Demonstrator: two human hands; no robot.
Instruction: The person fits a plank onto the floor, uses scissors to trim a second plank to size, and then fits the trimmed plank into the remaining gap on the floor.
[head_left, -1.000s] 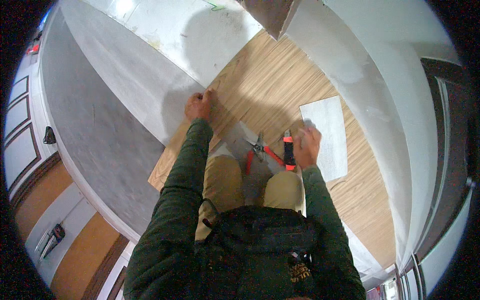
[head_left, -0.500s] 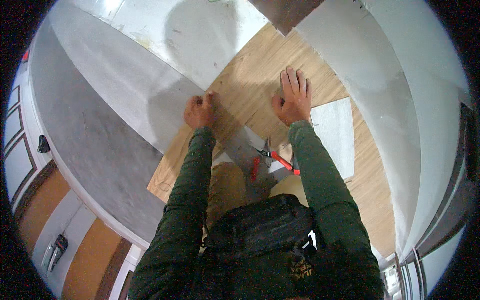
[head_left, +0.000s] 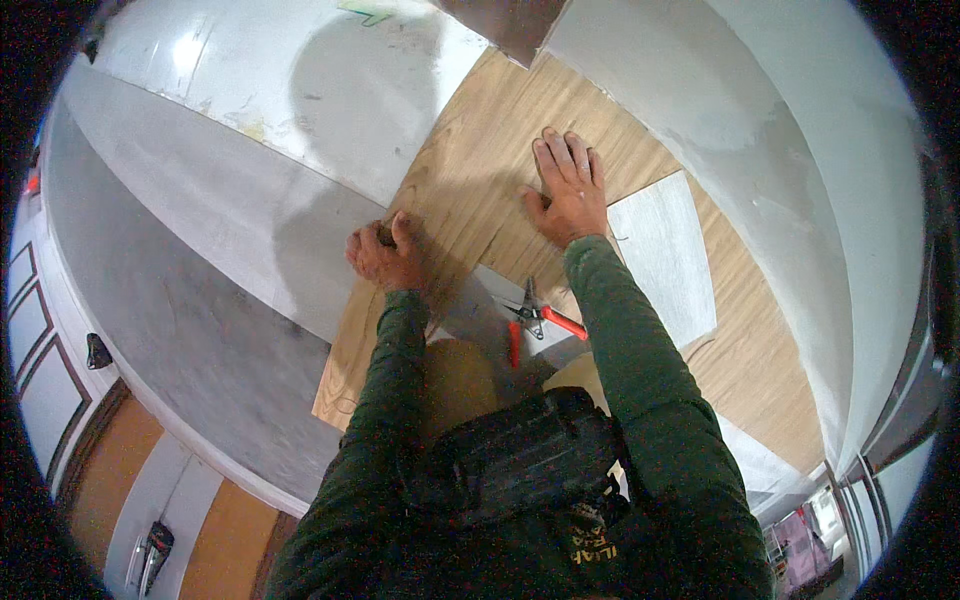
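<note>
My right hand [head_left: 570,198] lies flat on a wood-look sheet [head_left: 480,150], its fingers stretched out and pointing away from me. At the sheet's left edge, my left hand [head_left: 385,258] is closed, fingers curled with the thumb beside them; whatever they grip, if anything, is hidden. Between my forearms, close to my knees, lie red-handled pliers or snips [head_left: 532,318] with their handles spread. A pale grey rectangular piece [head_left: 665,255] rests on the wood-look sheet to the right of my right wrist.
A grey surface [head_left: 170,230] runs along the left, and a whitish one [head_left: 250,90] lies beyond. The far end holds a brown piece [head_left: 510,25]. At lower left is a black and silver tool [head_left: 155,555]. A black waist bag [head_left: 530,455] sits at my lap.
The view has turned a little, so the surroundings shift. My left hand has come slightly nearer along the sheet's left edge. My right hand stays flat on the sheet.
</note>
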